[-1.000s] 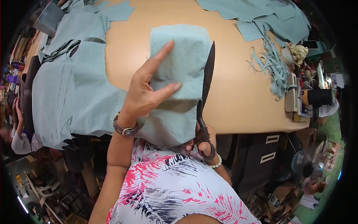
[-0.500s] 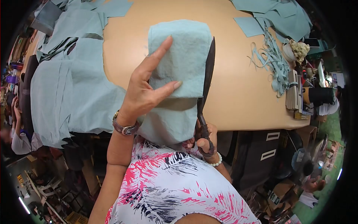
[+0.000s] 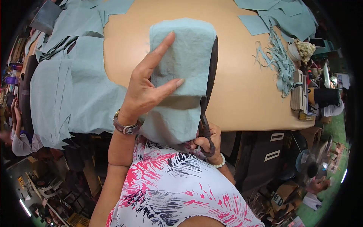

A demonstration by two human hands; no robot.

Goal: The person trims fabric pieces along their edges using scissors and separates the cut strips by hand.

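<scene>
A folded light teal cloth piece [image 3: 185, 56] lies in front of me, its lower part hanging over the table's near edge toward my lap. My left hand [image 3: 145, 85] grips its left side, thumb and index finger spread apart on top, the other fingers hidden beneath. Dark scissors [image 3: 213, 72] stand along the cloth's right edge, blades pointing away from me. My right hand [image 3: 211, 142] is wrapped round their handles at the near edge. The cloth partly covers the blades, and how far they are apart is hard to tell.
More teal cloth [image 3: 90, 83] covers the left of the tan table [image 3: 249, 109]. Cut pieces [image 3: 287, 19] lie at the back right, with thin strips [image 3: 280, 64] and a white bowl [image 3: 294, 51] nearby. Another person's hand [image 3: 16, 109] shows at far left.
The cloth and both hands have shifted slightly away from me. The blades show less beside the cloth's right edge, and the cloth's upper part spreads a little farther right.
</scene>
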